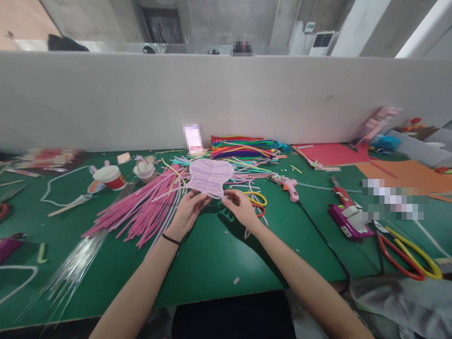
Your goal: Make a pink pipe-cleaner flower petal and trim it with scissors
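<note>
A lilac panel of fuzzy pipe cleaners (211, 175), notched at the top and curved in at the sides, is held up over the table. My left hand (190, 209) pinches its lower edge near the left corner, where a loose pipe cleaner end sticks out leftward. With thumb and fingers, my right hand (243, 207) grips the lower right corner. Left of the panel lies a bundle of pink pipe cleaners (141, 207). Scissors with yellow and red handles (260, 198) rest behind my right hand, partly hidden by it.
A pink glue gun (290, 187) with a black cord lies to the right, near a purple power strip (348, 223) and larger scissors (411, 249). Coloured pipe cleaners (243, 148) are stacked at the back. Two cups stand left, one a red-and-white cup (112, 178). A grey partition (226, 94) closes the far side.
</note>
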`<state>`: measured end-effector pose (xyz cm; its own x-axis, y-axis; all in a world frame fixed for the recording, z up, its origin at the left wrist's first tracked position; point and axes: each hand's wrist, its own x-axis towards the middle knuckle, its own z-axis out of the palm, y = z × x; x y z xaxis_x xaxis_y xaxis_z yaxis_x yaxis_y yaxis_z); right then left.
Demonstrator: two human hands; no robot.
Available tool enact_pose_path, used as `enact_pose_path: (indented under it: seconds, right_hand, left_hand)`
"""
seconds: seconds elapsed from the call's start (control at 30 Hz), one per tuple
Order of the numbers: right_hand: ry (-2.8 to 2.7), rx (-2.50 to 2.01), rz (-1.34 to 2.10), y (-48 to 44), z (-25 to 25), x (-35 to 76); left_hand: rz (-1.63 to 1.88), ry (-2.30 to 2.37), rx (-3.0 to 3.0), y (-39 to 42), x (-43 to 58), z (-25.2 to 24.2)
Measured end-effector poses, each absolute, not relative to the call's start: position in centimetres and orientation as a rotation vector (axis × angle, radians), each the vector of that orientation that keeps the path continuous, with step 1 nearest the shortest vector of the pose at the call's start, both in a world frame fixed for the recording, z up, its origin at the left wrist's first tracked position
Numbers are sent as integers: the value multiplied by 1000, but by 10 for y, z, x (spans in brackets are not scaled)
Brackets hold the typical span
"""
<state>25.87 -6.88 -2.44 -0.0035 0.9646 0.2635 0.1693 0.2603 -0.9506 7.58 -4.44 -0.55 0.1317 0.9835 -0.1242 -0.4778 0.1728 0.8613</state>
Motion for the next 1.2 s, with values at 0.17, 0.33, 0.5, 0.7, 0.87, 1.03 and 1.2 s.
enact_pose_path:
  seconds: [0.17, 0.33, 0.5, 0.7, 0.87, 1.03, 1.2]
  right_hand:
    - [-1568, -1187, 769, -72, -17, 262]
    - [-1628, -1193, 694, -72, -13, 264]
    - [-1671, -1208, 605, -74, -8, 265]
    - [-1657, -1226, 601, -75, -7, 264]
    - [-1519, -1198, 820, -69, -14, 263]
    - [-1398, -1161, 1001, -65, -15, 263]
    - [-1466, -1226, 868, -69, -11, 265]
  left_hand:
    - [1262, 855, 774, -44, 77, -8]
    - [1282, 884, 787, -44, 77, -7]
    - [1279, 873, 787, -46, 76, -4]
    - [1346, 958, 855, -47, 78, -2]
    - [1421, 1014, 946, -49, 80, -4]
    - [1477, 1023, 961, -52, 82, -6]
    - [1501, 1003, 989, -54, 85, -7]
